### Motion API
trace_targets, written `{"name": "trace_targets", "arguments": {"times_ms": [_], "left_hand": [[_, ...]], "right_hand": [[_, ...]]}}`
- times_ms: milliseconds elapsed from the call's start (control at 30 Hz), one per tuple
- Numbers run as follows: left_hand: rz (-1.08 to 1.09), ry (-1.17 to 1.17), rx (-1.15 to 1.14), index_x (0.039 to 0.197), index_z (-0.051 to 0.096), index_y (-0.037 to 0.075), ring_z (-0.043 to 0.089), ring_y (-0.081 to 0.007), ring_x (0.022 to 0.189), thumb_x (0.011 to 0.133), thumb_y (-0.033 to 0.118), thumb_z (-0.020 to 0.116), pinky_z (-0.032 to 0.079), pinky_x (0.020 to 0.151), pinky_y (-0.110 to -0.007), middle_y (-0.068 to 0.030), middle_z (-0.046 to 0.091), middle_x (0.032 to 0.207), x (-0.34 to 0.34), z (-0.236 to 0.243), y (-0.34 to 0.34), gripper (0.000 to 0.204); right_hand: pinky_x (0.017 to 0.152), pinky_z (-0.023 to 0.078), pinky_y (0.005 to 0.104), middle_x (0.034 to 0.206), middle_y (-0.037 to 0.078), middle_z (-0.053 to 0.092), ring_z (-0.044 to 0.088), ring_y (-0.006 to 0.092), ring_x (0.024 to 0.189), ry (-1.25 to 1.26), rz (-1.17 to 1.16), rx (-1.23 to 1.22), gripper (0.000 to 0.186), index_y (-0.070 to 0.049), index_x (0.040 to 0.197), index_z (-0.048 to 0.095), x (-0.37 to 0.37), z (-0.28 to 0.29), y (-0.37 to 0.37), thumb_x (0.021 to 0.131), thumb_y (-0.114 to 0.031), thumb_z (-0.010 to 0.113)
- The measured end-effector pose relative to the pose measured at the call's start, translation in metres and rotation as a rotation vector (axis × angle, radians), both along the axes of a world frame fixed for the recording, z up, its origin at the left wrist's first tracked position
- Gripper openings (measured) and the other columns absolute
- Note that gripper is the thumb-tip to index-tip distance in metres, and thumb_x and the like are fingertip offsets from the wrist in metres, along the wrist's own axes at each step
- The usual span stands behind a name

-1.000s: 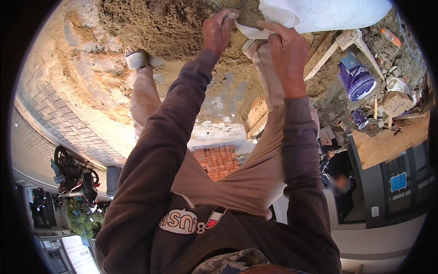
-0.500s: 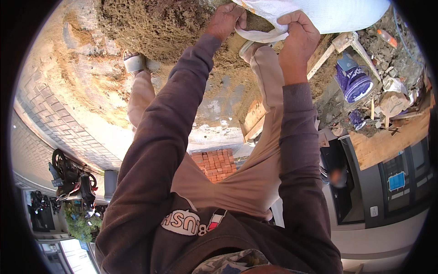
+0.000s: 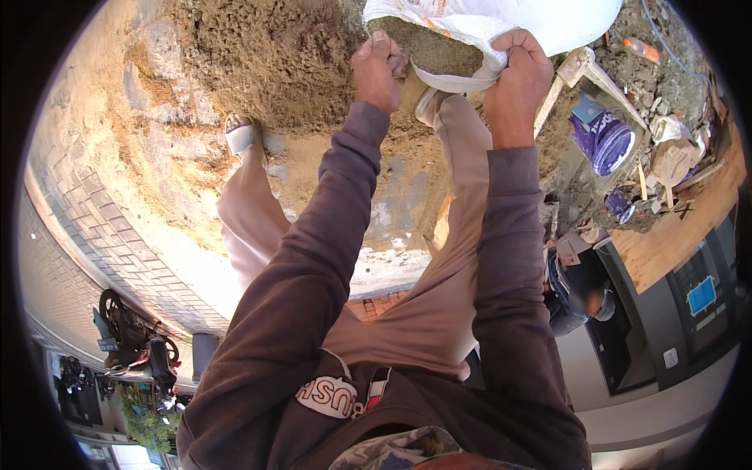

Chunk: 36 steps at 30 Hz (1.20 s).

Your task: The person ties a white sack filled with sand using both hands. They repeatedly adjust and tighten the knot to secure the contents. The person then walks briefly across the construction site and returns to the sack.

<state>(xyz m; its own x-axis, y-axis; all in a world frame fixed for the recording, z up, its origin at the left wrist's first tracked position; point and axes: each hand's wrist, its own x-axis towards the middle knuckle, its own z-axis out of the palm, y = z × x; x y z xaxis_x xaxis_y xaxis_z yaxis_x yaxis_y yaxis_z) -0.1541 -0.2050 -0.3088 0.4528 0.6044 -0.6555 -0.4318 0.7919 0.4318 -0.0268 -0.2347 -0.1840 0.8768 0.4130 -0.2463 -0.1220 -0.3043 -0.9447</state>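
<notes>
A white woven sack [image 3: 572, 19] lies at the top, its open mouth showing grey-brown granular material [image 3: 442, 51]. My right hand [image 3: 517, 86] grips the folded rim on the right of the mouth. My left hand [image 3: 378, 70] is closed at the left of the mouth, thumb uppermost; whatever its curled fingertips hold is hidden. Loose brown sand [image 3: 258, 47] spreads left of the sack, and my sandalled feet stand apart below it.
Rubble with a purple bucket [image 3: 607, 145], an orange bottle [image 3: 641, 49] and a pale wooden frame [image 3: 607, 82] lies on the right. Beyond are a plywood board [image 3: 689, 211] and another person [image 3: 576, 301]. A parked motorcycle [image 3: 133, 337] and red bricks [image 3: 376, 305] also show.
The sack's mouth has opened wider, showing the material inside. My left hand has moved down and left from where it held the rim; my right hand has shifted right, gripping the rim.
</notes>
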Motion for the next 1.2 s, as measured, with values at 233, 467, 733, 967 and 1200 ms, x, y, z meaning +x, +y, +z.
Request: {"name": "trace_targets", "arguments": {"times_ms": [233, 467, 733, 967, 1200], "left_hand": [[-0.005, -0.086, -0.044, 0.07, 0.044, 0.009, 0.031, -0.0081, 0.055, 0.103, 0.025, 0.046, 0.033, 0.056, -0.026, 0.0029, 0.037, 0.062, -0.026, 0.014, -0.018, 0.036], [-0.007, -0.082, -0.139, 0.07, 0.044, 0.01, 0.031, -0.0083, 0.056, 0.103, 0.023, 0.045, 0.033, 0.058, -0.026, 0.0037, 0.036, 0.062, -0.046, 0.047, -0.058, 0.035], [-0.12, 0.179, -0.212, 0.073, 0.046, 0.01, 0.032, -0.0092, 0.057, 0.103, 0.023, 0.044, 0.035, 0.057, -0.028, 0.003, 0.038, 0.063, -0.01, 0.043, -0.05, 0.034], [0.11, 0.082, -0.344, 0.075, 0.045, 0.009, 0.037, -0.0163, 0.061, 0.104, 0.023, 0.04, 0.044, 0.085, -0.042, -0.0002, 0.036, 0.063, -0.027, -0.002, -0.075, 0.032], [0.488, 0.112, -0.706, 0.08, 0.044, 0.007, 0.042, -0.0207, 0.063, 0.104, 0.021, 0.034, 0.045, 0.078, -0.043, -0.0051, 0.042, 0.067, -0.033, -0.059, -0.105, 0.029]], "right_hand": [[0.043, 0.034, 0.0201, 0.068, 0.002, 0.058, 0.046, 0.0076, 0.056, -0.008, -0.07, 0.06, 0.021, 0.0, 0.068, 0.061, -0.023, 0.022, -0.024, 0.076, 0.007, 0.042], [0.064, 0.037, 0.0219, 0.068, 0.001, 0.056, 0.045, 0.0078, 0.065, -0.017, -0.064, -0.137, 0.02, 0.001, 0.067, 0.058, -0.043, 0.052, -0.062, 0.078, 0.007, 0.042], [0.054, 0.032, 0.0224, 0.061, -0.001, 0.054, 0.04, 0.0056, 0.059, -0.009, 0.203, -0.175, 0.021, 0.001, 0.067, 0.062, 0.005, 0.044, -0.042, 0.077, 0.003, 0.044], [0.047, 0.032, 0.0233, 0.059, 0.0, 0.055, 0.042, 0.0069, 0.051, 0.25, -0.004, -0.165, 0.025, 0.001, 0.072, 0.069, 0.046, 0.008, -0.011, 0.075, 0.006, 0.045], [0.059, 0.048, 0.0375, 0.07, 0.012, 0.067, 0.06, 0.0249, 0.059, -0.263, 0.626, -0.689, 0.019, -0.008, 0.079, 0.071, 0.02, -0.002, -0.021, 0.078, -0.004, 0.053]]}}
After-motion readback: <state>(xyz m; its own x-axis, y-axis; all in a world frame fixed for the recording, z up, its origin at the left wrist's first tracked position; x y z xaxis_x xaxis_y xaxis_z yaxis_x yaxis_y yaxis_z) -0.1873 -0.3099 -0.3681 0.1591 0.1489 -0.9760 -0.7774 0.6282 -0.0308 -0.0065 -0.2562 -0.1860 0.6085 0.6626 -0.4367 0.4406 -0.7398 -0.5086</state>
